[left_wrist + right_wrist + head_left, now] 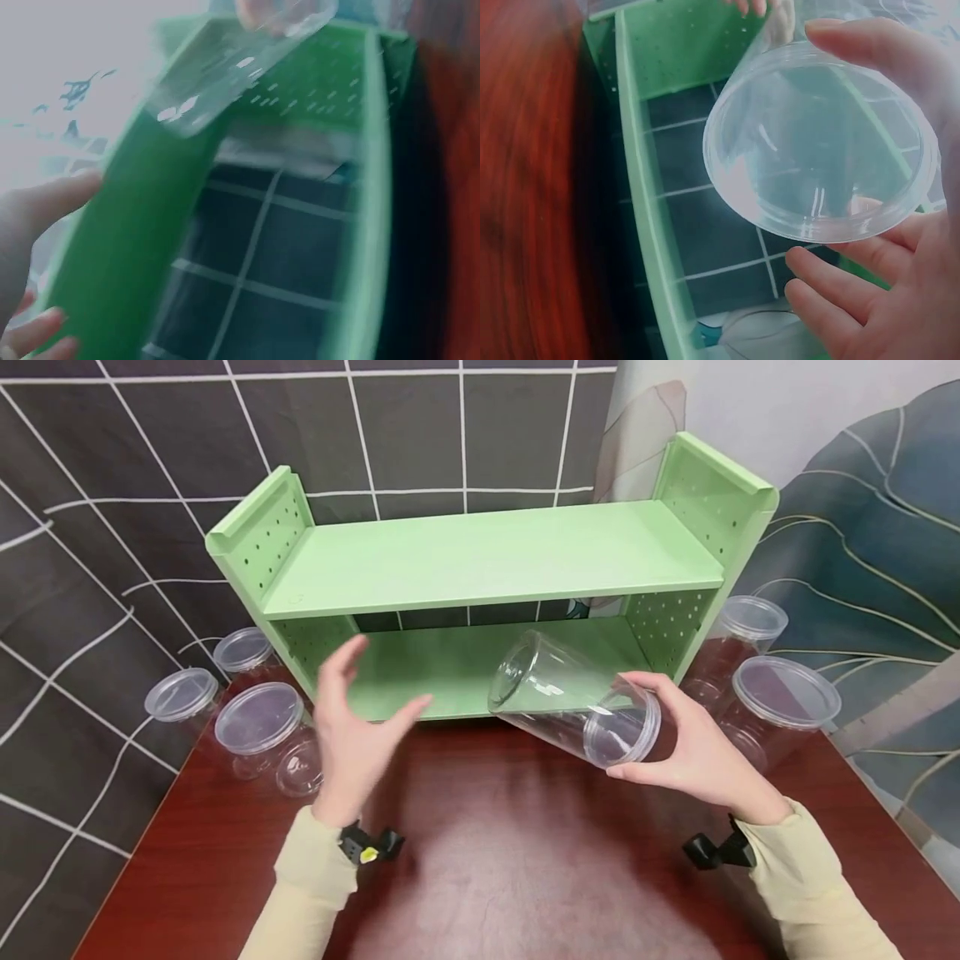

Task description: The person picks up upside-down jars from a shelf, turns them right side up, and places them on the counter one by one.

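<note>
A clear plastic jar (555, 702) lies tilted in the air in front of the shelf's lower level. My right hand (693, 747) grips it round its lidded end, thumb on one side and fingers on the other. The right wrist view shows the round clear lid (817, 150) close up, facing that hand. My left hand (352, 735) is raised at the left front of the green shelf (480, 556), thumb and fingers spread apart, holding nothing. It is apart from the jar's base. The left wrist view is blurred.
Several lidded clear jars (258, 718) stand on the dark red table (510, 860) left of the shelf. Two more, a front jar (786, 693) and a rear jar (753, 620), stand at its right. Behind is a dark gridded wall covering (405, 435).
</note>
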### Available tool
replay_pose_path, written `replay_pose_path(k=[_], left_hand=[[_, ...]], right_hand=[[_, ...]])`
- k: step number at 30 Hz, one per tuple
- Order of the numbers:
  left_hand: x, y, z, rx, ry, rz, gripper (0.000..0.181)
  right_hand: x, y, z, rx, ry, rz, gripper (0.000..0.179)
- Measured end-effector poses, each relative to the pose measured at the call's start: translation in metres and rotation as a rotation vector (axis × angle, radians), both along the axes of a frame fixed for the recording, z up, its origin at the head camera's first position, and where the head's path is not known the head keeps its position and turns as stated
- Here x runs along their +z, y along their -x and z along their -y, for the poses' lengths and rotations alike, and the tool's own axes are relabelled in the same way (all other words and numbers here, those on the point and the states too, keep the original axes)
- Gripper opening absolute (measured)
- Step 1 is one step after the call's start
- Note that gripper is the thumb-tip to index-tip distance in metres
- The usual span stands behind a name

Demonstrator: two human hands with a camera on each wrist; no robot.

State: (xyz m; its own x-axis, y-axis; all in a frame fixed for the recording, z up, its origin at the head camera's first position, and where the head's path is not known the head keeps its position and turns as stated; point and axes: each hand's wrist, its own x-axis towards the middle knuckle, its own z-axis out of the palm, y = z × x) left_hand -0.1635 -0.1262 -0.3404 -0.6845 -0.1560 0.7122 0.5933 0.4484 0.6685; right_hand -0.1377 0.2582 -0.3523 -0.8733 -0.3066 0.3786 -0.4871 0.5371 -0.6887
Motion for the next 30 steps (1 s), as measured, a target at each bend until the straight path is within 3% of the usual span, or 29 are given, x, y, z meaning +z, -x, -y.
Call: replay_pose_path(k=[3, 7, 10, 14, 19, 25, 30], left_hand=[[0.022, -0.008, 0.009, 0.134, -0.107, -0.082, 0.092], [0.043, -0.012, 0.026, 0.244, -0.211, -0.055, 0.087], [0.042, -0.003, 0.045, 0.275, -0.217, 0.021, 0.086], [0.032, 0.013, 0.066, 0.269, -0.193, 0.141, 0.084], [0.028, 0.024, 0.074, 0.263, -0.183, 0.248, 0.073], [0.030, 0.031, 0.076, 0.370, -0.126, 0.246, 0.054], [0.032, 0.037, 0.082, 0.441, -0.051, 0.217, 0.038]], right_hand=[[0.004, -0.002, -0.004, -0.032, -0.004, -0.003, 0.106], [0.009, -0.005, -0.010, -0.067, -0.013, -0.014, 0.107], [0.013, -0.007, -0.013, -0.067, 0.005, -0.014, 0.107], [0.018, -0.011, -0.016, -0.063, 0.040, -0.009, 0.107], [0.021, -0.016, -0.019, -0.085, 0.060, -0.004, 0.111], [0.021, -0.019, -0.024, -0.129, -0.001, -0.074, 0.120], [0.025, -0.020, -0.032, -0.175, -0.067, -0.099, 0.114]])
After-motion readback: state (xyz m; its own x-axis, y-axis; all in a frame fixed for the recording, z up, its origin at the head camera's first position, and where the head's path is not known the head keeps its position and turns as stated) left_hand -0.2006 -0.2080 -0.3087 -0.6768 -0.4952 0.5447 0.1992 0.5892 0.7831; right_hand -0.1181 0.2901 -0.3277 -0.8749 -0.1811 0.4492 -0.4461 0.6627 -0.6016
